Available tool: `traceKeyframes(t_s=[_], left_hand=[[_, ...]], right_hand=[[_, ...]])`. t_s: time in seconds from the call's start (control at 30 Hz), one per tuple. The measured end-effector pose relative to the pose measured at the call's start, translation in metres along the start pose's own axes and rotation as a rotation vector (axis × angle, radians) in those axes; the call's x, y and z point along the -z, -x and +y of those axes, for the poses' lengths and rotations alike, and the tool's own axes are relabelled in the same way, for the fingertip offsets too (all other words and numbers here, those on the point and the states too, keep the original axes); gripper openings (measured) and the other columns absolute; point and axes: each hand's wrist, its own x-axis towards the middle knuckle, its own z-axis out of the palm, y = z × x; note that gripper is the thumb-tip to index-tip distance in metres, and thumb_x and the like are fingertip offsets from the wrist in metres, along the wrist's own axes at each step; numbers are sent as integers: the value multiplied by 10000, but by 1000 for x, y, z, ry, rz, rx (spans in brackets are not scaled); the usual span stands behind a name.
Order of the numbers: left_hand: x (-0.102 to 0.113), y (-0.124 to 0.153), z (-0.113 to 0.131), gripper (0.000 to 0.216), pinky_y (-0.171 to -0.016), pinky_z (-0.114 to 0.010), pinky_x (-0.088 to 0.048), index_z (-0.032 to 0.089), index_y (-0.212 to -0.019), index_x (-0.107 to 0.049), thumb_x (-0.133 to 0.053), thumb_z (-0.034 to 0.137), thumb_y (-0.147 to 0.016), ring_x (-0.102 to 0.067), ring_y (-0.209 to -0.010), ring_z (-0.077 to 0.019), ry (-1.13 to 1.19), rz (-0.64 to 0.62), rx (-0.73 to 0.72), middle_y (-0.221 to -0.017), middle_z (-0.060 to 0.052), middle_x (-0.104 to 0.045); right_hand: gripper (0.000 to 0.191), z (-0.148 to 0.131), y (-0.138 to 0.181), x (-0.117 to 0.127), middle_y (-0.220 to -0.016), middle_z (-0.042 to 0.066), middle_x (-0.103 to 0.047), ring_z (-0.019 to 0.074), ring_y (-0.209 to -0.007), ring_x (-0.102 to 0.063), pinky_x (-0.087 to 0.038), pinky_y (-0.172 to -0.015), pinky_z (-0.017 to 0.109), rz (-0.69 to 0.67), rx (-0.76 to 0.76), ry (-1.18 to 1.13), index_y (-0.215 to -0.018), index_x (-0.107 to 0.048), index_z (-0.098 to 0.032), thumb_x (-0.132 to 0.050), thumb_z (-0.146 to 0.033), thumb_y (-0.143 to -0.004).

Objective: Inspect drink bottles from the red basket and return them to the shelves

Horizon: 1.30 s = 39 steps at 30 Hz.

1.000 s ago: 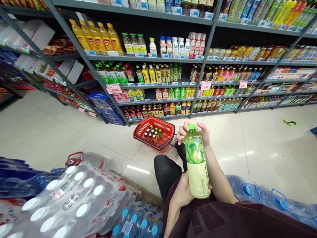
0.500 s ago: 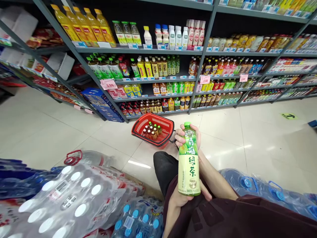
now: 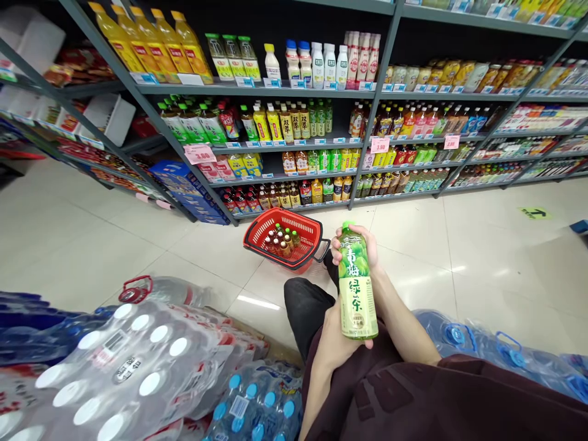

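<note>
Here in the aisle, both hands are working on one tall clear-plastic bottle with a bright green cap and a green-and-cream label (image 3: 357,300). The right grip (image 3: 371,248) is wrapping the upper part just below the cap, its fingertips curling round the far side. The left grip (image 3: 337,337) is cupping the lower end from behind, so both are grasping the bottle and neither is loose. It is leaning a little, cap pointing toward the shelves, and the large dark characters on its label are facing the person. It is hovering in front of the body, beside a bent leg in black trousers (image 3: 305,309) and above a dark maroon garment (image 3: 454,398).

Just beyond, a red plastic basket with slotted walls and a black handle (image 3: 311,234) is sitting on the pale tiled floor (image 3: 408,229), carrying a cluster of small bottles with white and green caps (image 3: 285,248). Behind it, grey metal shelves (image 3: 257,90) are bearing rows of drinks, tall orange bottles (image 3: 186,46) among them. Down to the left, a film-wrapped pack of white-capped bottles (image 3: 151,352) is lying near a blue-capped pack (image 3: 255,404), while big bluish water jugs (image 3: 487,346) are resting on the right.
</note>
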Motion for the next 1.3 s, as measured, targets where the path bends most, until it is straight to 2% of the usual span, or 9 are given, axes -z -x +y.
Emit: traceKeyframes(t_s=[0.07,0.13,0.3,0.5,0.7,0.8,1.0,1.17,1.3], left_hand=[[-2,1,-5,829,-752,-307,-586,175,-1425,-525,-867,302,-681,-664,-732,-165,19,112,-8,-936,-41,-742],[-3,2,-11,934,-741,-289,-581,198,-1513,-403,-855,297,-702,-656,-713,-146,-3,161,-45,-933,-16,-739],[-1,4,-23,761,-784,-310,-592,214,-1431,-492,-827,310,-755,-699,-792,-168,-187,134,-154,-1013,-41,-744],[0,2,-23,967,-842,-359,-602,225,-1495,-364,-900,394,-707,-743,-886,-211,-295,125,-198,-1088,-70,-756],[2,-2,-28,751,-756,-293,-601,245,-1428,-481,-852,383,-790,-748,-849,-190,-447,144,-470,-1120,-82,-750],[3,-3,-24,717,-761,-282,-599,237,-1462,-465,-808,336,-840,-747,-859,-186,-430,157,-511,-1125,-86,-751],[7,-2,-20,548,-785,-284,-593,227,-1524,-425,-574,343,-1010,-733,-888,-181,-464,141,-504,-1157,-105,-741],[7,-4,-22,543,-705,-268,-573,229,-1519,-392,-557,353,-1017,-714,-790,-168,-555,145,-560,-1074,-89,-732],[4,-6,-25,467,-653,-249,-551,238,-1441,-424,-555,392,-1020,-716,-790,-163,-594,161,-649,-1150,-116,-710]], right_hand=[[229,-3,1,2,-689,11,-612,155,-511,-573,-524,-471,284,18,18,8,-852,-526,-200,-585,-422,-852],[238,-5,1,3,-692,14,-615,153,-517,-583,-527,-473,279,47,55,7,-846,-538,-192,-600,-422,-840],[255,-7,2,6,-693,16,-615,151,-517,-584,-530,-469,278,50,76,35,-847,-553,-185,-631,-426,-816],[245,-6,1,7,-692,13,-603,152,-502,-555,-528,-459,292,-32,68,73,-849,-539,-199,-597,-437,-846],[237,-5,0,11,-697,13,-597,155,-508,-550,-530,-466,298,-44,63,92,-853,-526,-208,-585,-438,-849],[239,-5,-1,12,-705,11,-605,152,-513,-553,-543,-479,302,-33,62,71,-860,-535,-205,-598,-435,-844],[221,-5,-1,12,-698,11,-611,148,-524,-573,-551,-486,287,18,72,34,-848,-539,-197,-579,-414,-861],[236,-7,-1,12,-696,9,-620,147,-514,-573,-545,-467,281,13,78,39,-852,-549,-193,-618,-417,-829],[225,-7,2,12,-700,11,-629,152,-511,-578,-549,-464,285,-18,95,53,-865,-539,-197,-602,-411,-843]])
